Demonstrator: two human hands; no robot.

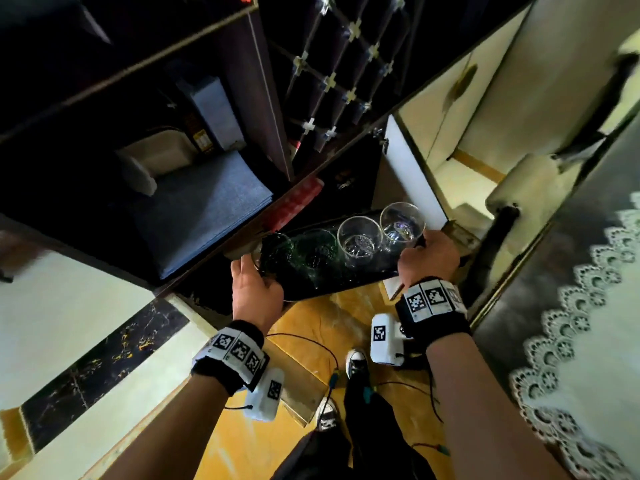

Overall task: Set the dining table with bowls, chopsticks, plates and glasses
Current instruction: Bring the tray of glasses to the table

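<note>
A long dark tray (349, 284) carries several clear glasses in a row, among them a right-end glass (401, 221), a second glass (359, 239) and a greenish glass (317, 249). My left hand (254, 294) grips the tray's left end and my right hand (427, 258) grips its right end. The tray hangs in the air in front of a dark cabinet, level with its lower shelf. All glasses stand upright.
The open dark cabinet (145, 188) holds a stack of grey cloth mats (204, 209). A wine rack (346, 64) sits above. A table with a lace cloth (581, 323) is at the right, a pale chair (519, 188) beyond it. My feet stand on yellow floor (311, 327).
</note>
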